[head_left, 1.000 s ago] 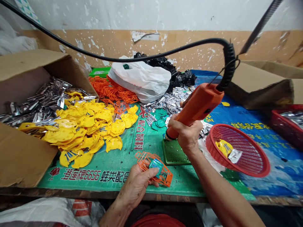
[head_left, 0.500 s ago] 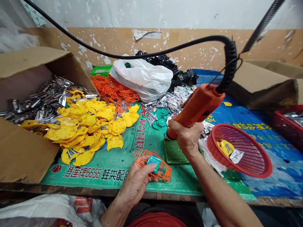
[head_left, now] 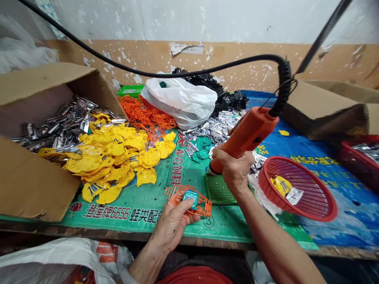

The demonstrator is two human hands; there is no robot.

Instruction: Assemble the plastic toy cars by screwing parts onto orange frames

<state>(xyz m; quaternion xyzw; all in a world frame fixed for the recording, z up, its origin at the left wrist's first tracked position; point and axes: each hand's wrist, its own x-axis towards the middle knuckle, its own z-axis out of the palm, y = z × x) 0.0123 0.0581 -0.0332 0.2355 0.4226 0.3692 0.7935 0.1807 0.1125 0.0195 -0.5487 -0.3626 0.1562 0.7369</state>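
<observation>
Orange lattice frame (head_left: 204,204) with a teal piece (head_left: 190,198) on it: held over the near edge of the green-covered surface (head_left: 118,211), fingers of left hand (head_left: 174,221) clamped on both, thumb on the teal piece. Right hand (head_left: 237,169): fingers wrapped around an orange power tool (head_left: 251,128), tilted, its lower end over a green perforated tray (head_left: 220,190). Red basket (head_left: 328,189), right of the tray, contains yellow and silver pieces. Yellow pieces (head_left: 97,161) lie heaped at left, partly in a cardboard box (head_left: 38,185). Farther: white bag (head_left: 183,100), black parts (head_left: 233,100) beside it.
</observation>
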